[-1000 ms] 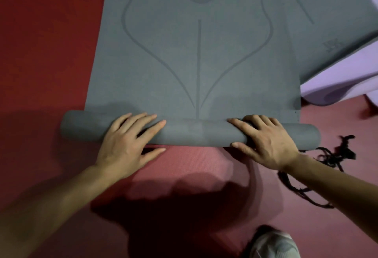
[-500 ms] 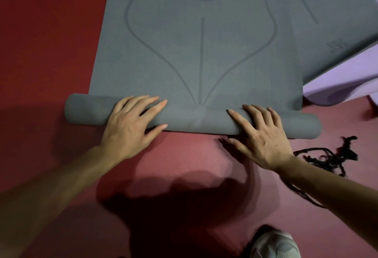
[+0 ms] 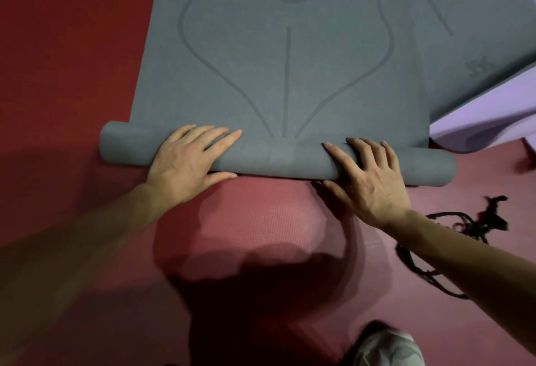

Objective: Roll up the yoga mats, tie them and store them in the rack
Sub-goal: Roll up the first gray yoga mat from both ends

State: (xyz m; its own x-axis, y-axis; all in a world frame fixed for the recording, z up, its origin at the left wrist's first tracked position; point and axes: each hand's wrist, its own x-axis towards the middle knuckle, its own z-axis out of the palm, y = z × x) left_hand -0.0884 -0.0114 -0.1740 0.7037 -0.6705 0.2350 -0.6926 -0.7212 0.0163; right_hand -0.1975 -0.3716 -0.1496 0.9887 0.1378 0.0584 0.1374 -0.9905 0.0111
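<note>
Pressing one grey mat roll [image 3: 278, 161], left hand [image 3: 185, 162] and right hand [image 3: 372, 182] lie flat-fingered.

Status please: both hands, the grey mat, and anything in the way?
Left hand, right hand: flat on grey mat roll. Rest lies flat ahead. Black cord lies to the right, clear of roll.

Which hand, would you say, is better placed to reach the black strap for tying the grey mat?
Right, probably. The right hand rests on the rolled grey mat just beside the black strap; the left hand is towards the roll's far end.
</note>
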